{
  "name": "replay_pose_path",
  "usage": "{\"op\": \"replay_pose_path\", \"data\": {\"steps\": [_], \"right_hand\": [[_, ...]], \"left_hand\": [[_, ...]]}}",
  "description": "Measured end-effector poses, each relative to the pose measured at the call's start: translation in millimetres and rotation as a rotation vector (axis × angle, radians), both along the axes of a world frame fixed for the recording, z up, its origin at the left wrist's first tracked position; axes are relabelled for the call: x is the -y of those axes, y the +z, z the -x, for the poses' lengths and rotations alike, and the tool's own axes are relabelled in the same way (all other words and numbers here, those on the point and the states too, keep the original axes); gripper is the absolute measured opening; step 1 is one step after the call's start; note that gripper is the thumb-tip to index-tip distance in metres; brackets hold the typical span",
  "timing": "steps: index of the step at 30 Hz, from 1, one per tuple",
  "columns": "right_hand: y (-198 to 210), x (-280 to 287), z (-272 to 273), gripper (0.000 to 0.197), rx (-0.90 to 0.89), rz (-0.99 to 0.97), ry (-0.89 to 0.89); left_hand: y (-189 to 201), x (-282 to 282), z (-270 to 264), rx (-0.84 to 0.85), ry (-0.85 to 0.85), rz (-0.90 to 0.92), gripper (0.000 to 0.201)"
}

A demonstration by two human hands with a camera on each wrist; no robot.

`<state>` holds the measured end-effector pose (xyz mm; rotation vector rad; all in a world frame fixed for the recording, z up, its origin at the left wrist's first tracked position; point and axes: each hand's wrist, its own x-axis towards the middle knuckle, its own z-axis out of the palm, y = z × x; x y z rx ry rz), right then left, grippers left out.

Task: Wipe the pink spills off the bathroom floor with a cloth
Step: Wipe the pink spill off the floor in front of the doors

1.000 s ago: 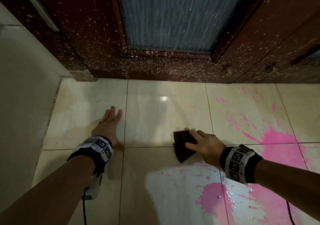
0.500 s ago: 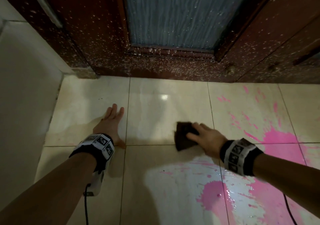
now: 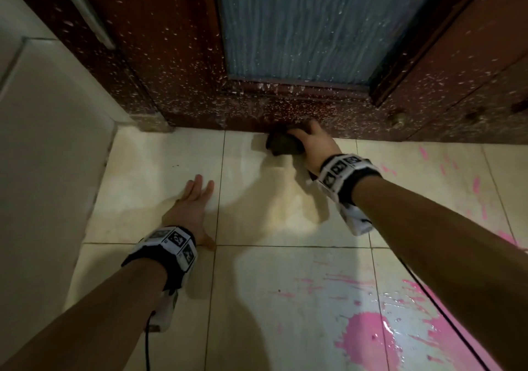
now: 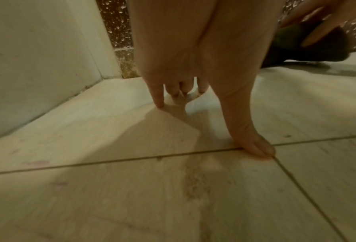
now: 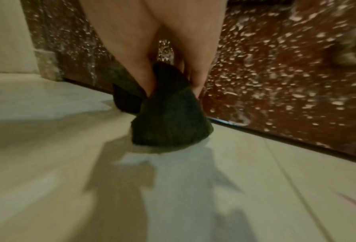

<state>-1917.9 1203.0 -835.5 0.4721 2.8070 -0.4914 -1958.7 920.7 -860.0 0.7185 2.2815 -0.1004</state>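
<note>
A dark cloth (image 3: 283, 144) (image 5: 166, 121) sits bunched on the pale tiled floor right at the foot of the wet door. My right hand (image 3: 311, 145) (image 5: 168, 78) grips it, thumb and fingers pinching its folds from above. My left hand (image 3: 192, 205) (image 4: 193, 98) rests flat on a tile to the left, fingers straight, thumb on a grout line. Pink spills (image 3: 368, 339) spread over the near right tiles, with pink splashes (image 3: 475, 185) farther right. The cloth also shows at the right edge of the left wrist view (image 4: 317, 47).
A dark red wooden door (image 3: 285, 107) with a frosted glass panel, speckled with droplets, closes off the far side. A pale wall (image 3: 43, 156) runs along the left. A small round knob (image 3: 398, 118) sits low on the door. A cable (image 3: 445, 313) trails from my right wrist.
My right hand has carried the cloth away from the near pink spill, forward to the base of the door. My left hand has stayed flat on its tile.
</note>
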Motion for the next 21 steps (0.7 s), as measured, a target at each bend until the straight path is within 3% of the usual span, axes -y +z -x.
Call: {"op": "replay_pose_path", "data": {"steps": [4,6,8,11,13,15,17,19,21], "right_hand": [[-4,37,2,0.069,0.179,-0.151,0.237],[-11,52,-21,0.071,0.098,-0.199,0.436],[-16,64,-56,0.06,-0.054,-0.126,0.663],[-28,70,-120,0.051,-0.1,-0.103,0.964],[-25,72,-141,0.058,-0.065,-0.096,0.987],[-21,70,-143,0.052,-0.062,0.015,0.92],[-14,64,-136,0.044,-0.08,0.097,0.872],[-4,51,-133,0.043,-0.108,0.064,0.778],[8,32,-137,0.049,-0.056,-0.028,0.637]], "left_hand": [[-2,1,2,-0.004,-0.001,-0.006,0.141],[-3,2,2,0.001,0.002,-0.01,0.141],[-4,2,2,-0.012,0.007,-0.008,0.142],[0,3,3,-0.011,-0.016,0.025,0.142],[3,1,3,-0.005,-0.026,0.043,0.141],[10,-4,-1,-0.016,-0.023,0.079,0.133],[19,-15,-9,-0.079,-0.019,0.036,0.103],[29,-28,-23,-0.154,-0.025,-0.169,0.067],[38,-41,-45,-0.155,-0.057,-0.397,0.05]]}}
